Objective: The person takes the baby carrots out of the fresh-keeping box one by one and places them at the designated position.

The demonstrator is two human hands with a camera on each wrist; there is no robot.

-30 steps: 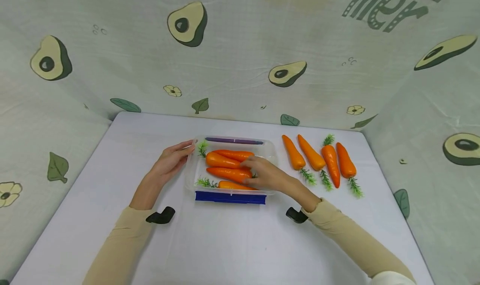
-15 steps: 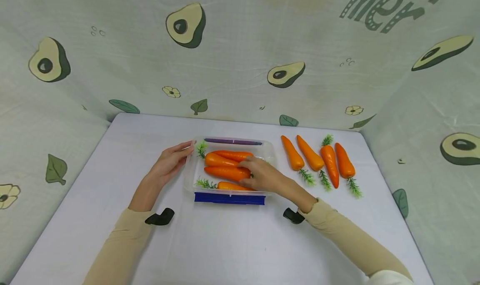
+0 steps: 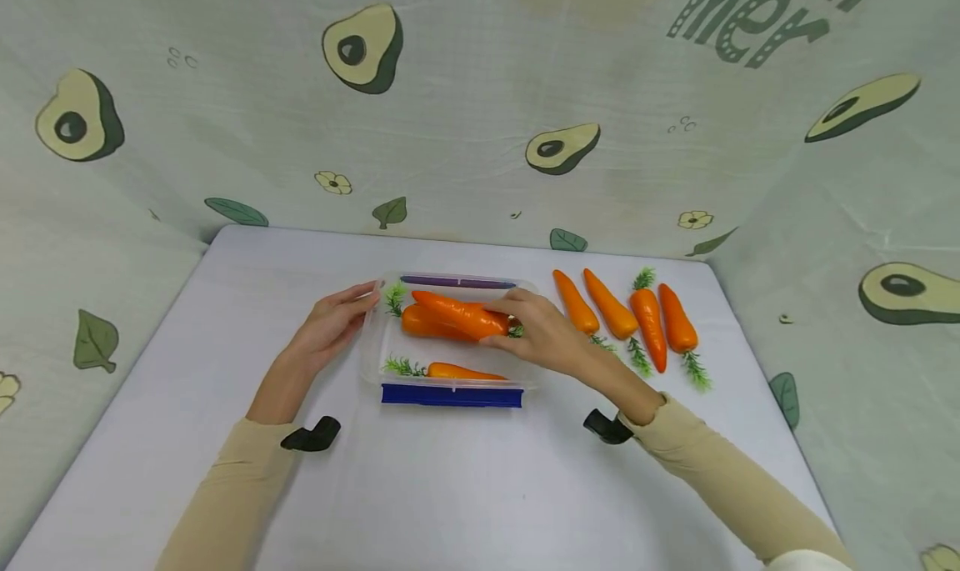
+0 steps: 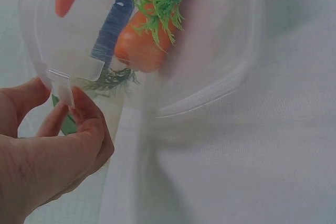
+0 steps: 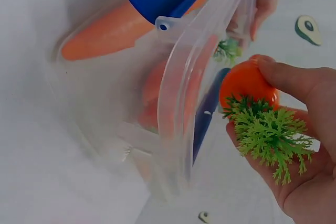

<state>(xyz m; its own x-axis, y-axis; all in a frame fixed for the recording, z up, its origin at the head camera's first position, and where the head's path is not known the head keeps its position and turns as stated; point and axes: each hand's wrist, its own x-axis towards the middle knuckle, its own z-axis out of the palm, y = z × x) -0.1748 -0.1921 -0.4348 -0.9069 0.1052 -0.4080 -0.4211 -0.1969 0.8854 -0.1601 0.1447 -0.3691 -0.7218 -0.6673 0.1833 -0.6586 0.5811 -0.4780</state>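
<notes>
At the centre of the head view, a carrot (image 3: 457, 313) is gripped at its leafy end by the curled fingers (image 3: 517, 304) of the right hand (image 3: 542, 336) and is held just above the clear plastic container (image 3: 372, 350), over the carrots lying inside. In the right wrist view the green top (image 5: 269, 135) of this carrot is seen pinched between thumb and fingers, beside the container's rim. The left hand (image 3: 330, 328) is laid against the left edge of the container, its fingers (image 4: 86, 116) closed on a small clear tab (image 4: 65, 85) at the rim. A second carrot (image 3: 422, 327) is lying under the lifted one, and a third carrot (image 3: 457, 372) is lying along the near wall, behind the blue clasp (image 3: 450, 395). A purple clasp (image 3: 457, 282) is seen on the far wall. To the right of centre, four carrots (image 3: 626, 313) are lined up on the white desk (image 3: 465, 479), just beside the container.
</notes>
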